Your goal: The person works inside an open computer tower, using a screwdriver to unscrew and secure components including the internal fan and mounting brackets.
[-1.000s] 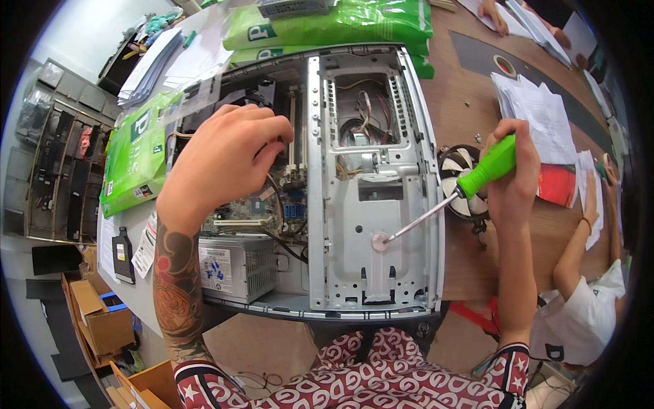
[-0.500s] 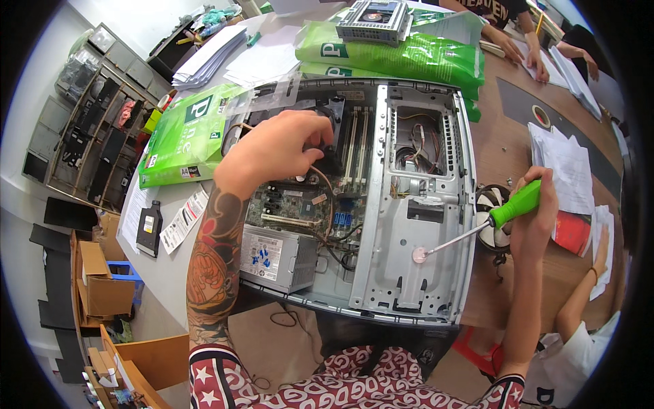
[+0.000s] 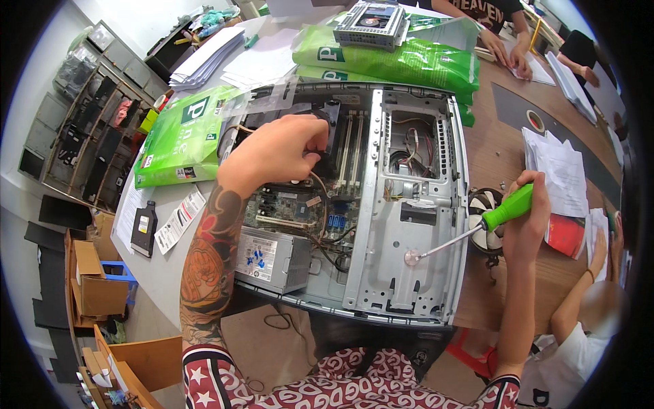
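Note:
An opened desktop computer case [image 3: 458, 204] lies flat before me, its insides exposed. My left hand [image 3: 279, 148] is over the circuit board [image 3: 283, 204], fingers curled beside a black plastic part [image 3: 332, 126]; what the fingertips pinch, if anything, is hidden. A thin cable [image 3: 325, 194] runs down from under that hand. In my right hand [image 3: 524, 228] is a screwdriver [image 3: 509, 208] with a green handle, slanting down to the left. Its tip meets a small round, pale disc [image 3: 412, 258] on the case's metal panel [image 3: 388, 273].
A silver power supply [image 3: 272, 262] sits at the case's near left corner. Right of the case stands a cooling fan [image 3: 482, 235]. Green paper packs [image 3: 180, 146] flank it, and a metal drive [image 3: 370, 26] rests on the far one [image 3: 388, 61]. Other people's hands [image 3: 511, 54] handle papers.
The fingers of my left hand have drawn back slightly from the black plastic part. The screwdriver stays on the disc. The whole view has shifted a little.

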The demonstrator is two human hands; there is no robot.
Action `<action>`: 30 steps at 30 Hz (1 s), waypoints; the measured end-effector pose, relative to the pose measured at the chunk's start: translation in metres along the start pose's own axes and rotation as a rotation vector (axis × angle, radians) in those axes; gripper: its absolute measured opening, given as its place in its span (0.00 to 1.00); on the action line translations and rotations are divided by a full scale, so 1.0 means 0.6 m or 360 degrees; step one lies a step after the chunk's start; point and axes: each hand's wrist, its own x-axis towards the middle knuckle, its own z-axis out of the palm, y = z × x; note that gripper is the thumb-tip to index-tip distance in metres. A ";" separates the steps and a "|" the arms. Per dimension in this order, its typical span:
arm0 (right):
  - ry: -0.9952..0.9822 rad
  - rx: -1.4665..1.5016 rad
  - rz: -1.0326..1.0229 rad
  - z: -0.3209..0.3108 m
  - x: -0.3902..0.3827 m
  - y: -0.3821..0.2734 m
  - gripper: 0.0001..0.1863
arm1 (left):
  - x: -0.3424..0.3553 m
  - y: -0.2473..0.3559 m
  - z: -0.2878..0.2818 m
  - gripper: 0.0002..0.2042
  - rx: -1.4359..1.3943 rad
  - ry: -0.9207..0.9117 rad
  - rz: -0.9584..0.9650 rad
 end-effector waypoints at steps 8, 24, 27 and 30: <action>0.0008 -0.0001 0.0086 0.003 -0.004 -0.002 0.21 | 0.001 -0.009 0.002 0.04 0.0035 0.0043 -0.0091; 0.0090 0.0086 -0.0006 0.014 0.002 -0.008 0.20 | 0.014 0.004 0.023 0.09 -0.0044 0.0269 0.0032; 0.0093 0.0081 -0.0005 0.018 0.001 -0.006 0.20 | 0.017 0.007 0.018 0.07 -0.0048 0.0380 -0.0031; 0.0086 0.0096 0.0010 0.028 0.000 -0.004 0.19 | 0.006 -0.011 0.024 0.06 0.0085 0.0514 -0.0082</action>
